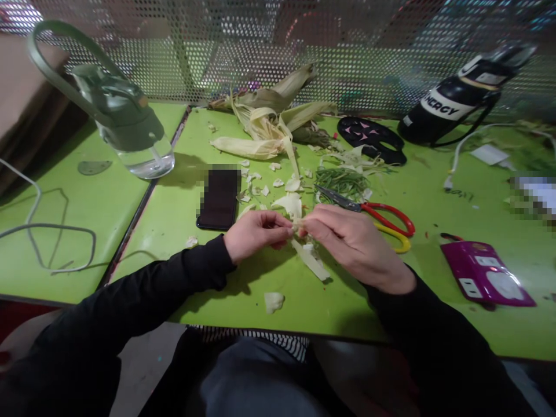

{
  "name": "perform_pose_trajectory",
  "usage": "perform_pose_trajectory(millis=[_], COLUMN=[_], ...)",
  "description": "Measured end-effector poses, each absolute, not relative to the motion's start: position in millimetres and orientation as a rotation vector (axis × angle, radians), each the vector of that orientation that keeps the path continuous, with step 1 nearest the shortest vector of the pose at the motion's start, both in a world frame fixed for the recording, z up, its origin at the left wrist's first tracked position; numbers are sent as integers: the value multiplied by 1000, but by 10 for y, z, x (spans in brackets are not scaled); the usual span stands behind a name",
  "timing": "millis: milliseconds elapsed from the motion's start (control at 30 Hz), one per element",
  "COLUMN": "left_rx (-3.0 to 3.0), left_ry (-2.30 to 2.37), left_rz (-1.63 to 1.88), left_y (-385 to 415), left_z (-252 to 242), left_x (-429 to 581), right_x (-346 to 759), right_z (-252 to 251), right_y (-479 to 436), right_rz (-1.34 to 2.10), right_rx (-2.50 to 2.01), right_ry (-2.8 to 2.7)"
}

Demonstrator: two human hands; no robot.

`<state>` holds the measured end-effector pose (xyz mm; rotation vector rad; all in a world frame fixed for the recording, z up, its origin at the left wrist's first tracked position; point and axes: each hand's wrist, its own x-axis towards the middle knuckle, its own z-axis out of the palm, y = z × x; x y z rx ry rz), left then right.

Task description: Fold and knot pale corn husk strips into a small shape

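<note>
My left hand (259, 234) and my right hand (354, 243) meet over the green table, fingertips pinched together on a strip of pale corn husk (290, 204). The small part between the fingers is mostly hidden. Below them hangs or lies another husk strip (311, 262); I cannot tell whether it is joined to the held one. Beside my right hand lie scissors (388, 215) with one red and one yellow handle, partly covered by the hand. Cut husk bits (278, 183) and a heap of thin green strips (345, 180) are beyond my hands.
Dry corn husks (264, 124) are piled at the back by a perforated metal screen (208, 58). A phone (218, 197) and a green water bottle (132, 124) stand left. Rightward are a black palette-like object (369, 139), a black bottle (452, 104), a purple pouch-like item (489, 275) and a white cable (458, 153).
</note>
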<state>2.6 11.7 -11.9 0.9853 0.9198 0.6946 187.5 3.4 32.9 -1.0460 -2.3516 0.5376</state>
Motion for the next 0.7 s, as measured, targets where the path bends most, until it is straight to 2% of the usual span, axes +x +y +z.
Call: perform_pose_trajectory(millis=[100,367,700], left_rx=[956,731,740], left_ry=[944,902,965], left_rz=[705,718,731], left_y=[113,105,107], left_z=[-97,-28,-12], left_x=[39,48,54], right_x=[1864,1884,1891], right_z=[276,250,270], right_y=[46,59,81], right_rz=[389,292,414], right_rx=[-1094,-1138,-1146], right_ry=[-2376,-2412,-2405])
